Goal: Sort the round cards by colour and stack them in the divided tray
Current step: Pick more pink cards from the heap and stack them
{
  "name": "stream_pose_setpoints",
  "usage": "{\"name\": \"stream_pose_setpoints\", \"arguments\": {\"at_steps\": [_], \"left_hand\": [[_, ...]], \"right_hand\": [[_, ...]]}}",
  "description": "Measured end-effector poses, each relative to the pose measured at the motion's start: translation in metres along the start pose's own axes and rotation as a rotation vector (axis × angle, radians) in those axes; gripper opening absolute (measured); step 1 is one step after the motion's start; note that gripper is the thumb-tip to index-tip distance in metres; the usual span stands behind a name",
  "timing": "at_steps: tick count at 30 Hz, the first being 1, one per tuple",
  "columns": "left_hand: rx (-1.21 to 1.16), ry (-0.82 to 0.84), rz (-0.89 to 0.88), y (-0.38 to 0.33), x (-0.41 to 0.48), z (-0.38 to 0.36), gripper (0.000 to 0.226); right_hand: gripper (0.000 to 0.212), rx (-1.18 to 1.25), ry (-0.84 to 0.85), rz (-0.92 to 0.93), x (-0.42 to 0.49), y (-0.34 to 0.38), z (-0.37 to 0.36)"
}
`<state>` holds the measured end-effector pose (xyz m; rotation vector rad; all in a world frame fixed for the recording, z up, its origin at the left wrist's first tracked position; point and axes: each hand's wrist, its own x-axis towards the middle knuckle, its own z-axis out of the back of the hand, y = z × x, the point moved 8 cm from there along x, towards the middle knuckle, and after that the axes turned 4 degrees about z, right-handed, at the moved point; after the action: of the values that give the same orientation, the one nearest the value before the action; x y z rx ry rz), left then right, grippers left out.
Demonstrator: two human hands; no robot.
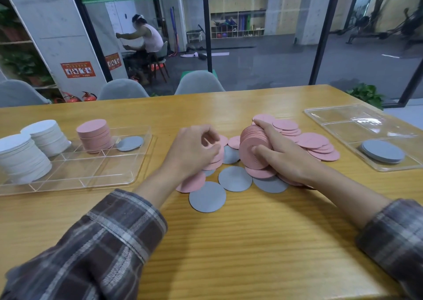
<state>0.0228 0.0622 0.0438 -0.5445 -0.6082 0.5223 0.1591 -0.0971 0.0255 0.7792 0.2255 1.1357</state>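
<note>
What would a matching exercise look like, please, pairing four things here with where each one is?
Things:
1. white stacks
2. pink bundle
3. grey stack
4. loose grey cards

Places:
A. flat on the table
B. in the right tray
C. in the left tray
D. gripped by the right hand

Pairs: 1-C, 2-D, 3-B, 4-A.

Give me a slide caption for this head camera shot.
Right hand grips a pink card stack on edge; left hand curls over loose pink and grey cards on the wooden table.
</note>
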Motion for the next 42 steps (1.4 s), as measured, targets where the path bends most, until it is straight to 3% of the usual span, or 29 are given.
{"name": "stream_pose_setpoints", "arguments": {"at_steps": [2, 5, 12, 18, 23, 27, 32, 38, 42], "left_hand": [[0.246, 0.071, 0.064, 0.023, 0.005, 0.004, 0.027], [0.355, 0.216, 0.138, 0.044, 0.005, 0.001, 0.043], [0.216, 0.218, 0.111, 0.038, 0.005, -0.003, 0.036], [0.08, 0.216, 0.115, 0.037, 0.006, -0.004, 0.046], [-0.14, 0.238, 0.124, 0.028, 0.004, -0.002, 0.069], [-0.352, 0.319, 0.138, 0.015, 0.001, 0.002, 0.056], [-0.439, 0.457, 0.118, 0.006, -0.005, -0.004, 0.026], [-0.407, 0.209, 0.099, -0.006, -0.008, -0.025, 0.02], [-0.403, 0.107, 0.061, -0.017, -0.009, -0.031, 0.03]], "right_hand": [[0.068, -0.002, -0.001, -0.001, 0.0, 0.0, 0.0], [0.068, -0.005, 0.0, 0.002, 0.0, 0.001, 0.0], [0.068, -0.002, -0.007, -0.004, 0.0, 0.0, 0.0], [0.069, 0.0, -0.009, -0.01, 0.001, -0.001, 0.0], [0.068, 0.006, -0.011, -0.01, 0.002, -0.003, 0.0], [0.065, 0.014, -0.007, -0.008, 0.001, -0.002, 0.0], [0.065, 0.014, -0.008, 0.005, 0.001, 0.0, 0.001], [0.061, 0.041, -0.015, 0.029, 0.001, 0.002, 0.001], [0.076, 0.017, 0.0, 0.033, 0.0, 0.001, 0.0]]}}
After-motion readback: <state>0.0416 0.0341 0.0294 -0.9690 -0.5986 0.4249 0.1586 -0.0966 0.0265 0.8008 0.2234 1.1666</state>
